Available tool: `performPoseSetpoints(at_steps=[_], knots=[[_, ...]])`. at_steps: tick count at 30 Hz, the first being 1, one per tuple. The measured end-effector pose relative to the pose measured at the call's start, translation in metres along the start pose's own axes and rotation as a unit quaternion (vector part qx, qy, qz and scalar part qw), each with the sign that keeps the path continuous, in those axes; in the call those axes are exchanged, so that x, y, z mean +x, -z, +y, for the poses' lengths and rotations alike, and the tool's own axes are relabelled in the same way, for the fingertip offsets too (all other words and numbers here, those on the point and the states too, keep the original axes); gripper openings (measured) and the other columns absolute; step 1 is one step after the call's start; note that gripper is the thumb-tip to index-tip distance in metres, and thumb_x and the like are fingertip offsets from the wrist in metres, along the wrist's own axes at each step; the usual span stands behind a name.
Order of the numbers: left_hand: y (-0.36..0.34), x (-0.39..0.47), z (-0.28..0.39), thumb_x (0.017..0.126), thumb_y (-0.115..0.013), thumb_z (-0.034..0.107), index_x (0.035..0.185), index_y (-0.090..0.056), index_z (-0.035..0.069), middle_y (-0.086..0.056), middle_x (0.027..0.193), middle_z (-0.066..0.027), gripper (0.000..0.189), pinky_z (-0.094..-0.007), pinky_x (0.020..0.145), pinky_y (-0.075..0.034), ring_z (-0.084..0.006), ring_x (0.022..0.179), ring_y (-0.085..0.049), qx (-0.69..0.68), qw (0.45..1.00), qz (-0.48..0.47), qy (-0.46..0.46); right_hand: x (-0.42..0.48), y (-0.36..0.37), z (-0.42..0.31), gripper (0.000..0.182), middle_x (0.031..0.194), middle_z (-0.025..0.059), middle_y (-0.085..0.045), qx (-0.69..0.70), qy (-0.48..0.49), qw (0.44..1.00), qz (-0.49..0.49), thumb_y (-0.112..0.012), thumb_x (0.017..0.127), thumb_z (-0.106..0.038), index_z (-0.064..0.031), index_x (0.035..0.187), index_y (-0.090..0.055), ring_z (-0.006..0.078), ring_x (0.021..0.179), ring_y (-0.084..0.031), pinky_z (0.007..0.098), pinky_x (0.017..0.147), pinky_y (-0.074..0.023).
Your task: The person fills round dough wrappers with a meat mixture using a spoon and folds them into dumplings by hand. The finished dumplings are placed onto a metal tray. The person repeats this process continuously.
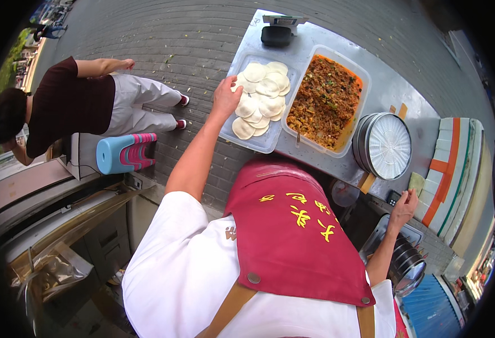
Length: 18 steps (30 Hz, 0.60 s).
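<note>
My left hand (226, 97) is at the left edge of a clear plastic tray (254, 143). Its thumb and forefinger are beside round dough wrappers (268, 88), spread overlapping across the tray. Whether it pinches one cannot be made out. To the right of the tray, a deep translucent tub (368, 82) holds a reddish-brown chopped filling (327, 97), with a utensil handle (298, 138) at its near edge. Out to the right, beyond the table's near edge, my right hand (403, 207) has loosely bent fingers and nothing visible in it. A folded cloth (417, 182) and small dark timer-like device (393, 197) are close by.
Round steamer trays with a white woven liner (389, 145) stand on the metal table (382, 93). A black case (276, 36) lies at its far end. Taped foam boxes (444, 169) are at right. At left are stacked stools (125, 154) and a person (78, 97).
</note>
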<state>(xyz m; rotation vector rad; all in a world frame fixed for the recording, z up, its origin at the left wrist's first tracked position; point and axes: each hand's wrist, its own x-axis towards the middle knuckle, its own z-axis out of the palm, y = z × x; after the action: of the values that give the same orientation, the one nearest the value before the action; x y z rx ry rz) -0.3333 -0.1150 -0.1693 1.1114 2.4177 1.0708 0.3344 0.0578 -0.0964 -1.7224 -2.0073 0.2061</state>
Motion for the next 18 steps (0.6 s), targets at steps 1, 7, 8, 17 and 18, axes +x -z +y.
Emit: performPoseSetpoints(at_steps=[1,7,8,17,18], knots=[[-0.007,0.023,-0.005,0.091,-0.073,0.021,0.13,-0.062,0.0,-0.069,0.124,-0.0186,0.045,-0.0435,0.097,-0.054,-0.0325,0.113,-0.067,0.008,0.999,-0.031,-0.015,-0.021,-0.008,-0.034,0.034,0.113,0.0126,-0.065,0.068,-0.004,0.998,-0.008,-0.059,0.103,-0.005,0.0038,0.135,-0.06,0.0203,0.095,-0.07,0.032,0.085,-0.057],[-0.047,0.121,-0.022,0.09,-0.072,0.024,0.132,-0.063,0.004,-0.062,0.132,-0.0219,0.047,-0.0484,0.107,-0.049,-0.0382,0.126,-0.058,0.162,0.957,-0.212,-0.117,-0.085,-0.055,-0.256,0.051,0.108,0.0136,-0.059,0.134,0.13,0.968,-0.168,-0.074,0.088,0.004,0.0013,0.136,-0.058,0.0217,0.077,-0.062,0.0344,0.069,-0.0552],[-0.043,0.129,-0.012,0.09,-0.072,0.024,0.132,-0.063,0.005,-0.063,0.132,-0.0217,0.047,-0.0483,0.106,-0.049,-0.0391,0.125,-0.059,0.194,0.941,-0.245,-0.127,-0.085,-0.063,-0.28,0.058,0.107,0.0137,-0.057,0.14,0.133,0.959,-0.207,-0.076,0.087,0.003,0.0001,0.141,-0.053,0.0227,0.074,-0.06,0.0345,0.066,-0.0544],[-0.052,0.177,-0.024,0.087,-0.066,0.018,0.115,-0.067,0.007,-0.067,0.108,-0.0199,0.03,-0.0481,0.096,-0.052,-0.0412,0.107,-0.062,0.243,0.886,-0.327,-0.22,-0.07,-0.117,-0.361,0.025,0.1,0.0149,-0.057,0.073,0.186,0.924,-0.326,-0.071,0.093,-0.015,-0.0062,0.115,-0.065,0.0353,0.089,-0.065,0.0458,0.074,-0.0546],[-0.054,0.178,-0.024,0.087,-0.065,0.017,0.112,-0.067,0.006,-0.067,0.107,-0.0197,0.027,-0.0485,0.095,-0.051,-0.0412,0.106,-0.062,0.234,0.889,-0.325,-0.224,-0.069,-0.119,-0.359,0.021,0.099,0.015,-0.057,0.072,0.183,0.926,-0.321,-0.071,0.093,-0.015,-0.0056,0.111,-0.065,0.0354,0.089,-0.065,0.0463,0.074,-0.0546]])
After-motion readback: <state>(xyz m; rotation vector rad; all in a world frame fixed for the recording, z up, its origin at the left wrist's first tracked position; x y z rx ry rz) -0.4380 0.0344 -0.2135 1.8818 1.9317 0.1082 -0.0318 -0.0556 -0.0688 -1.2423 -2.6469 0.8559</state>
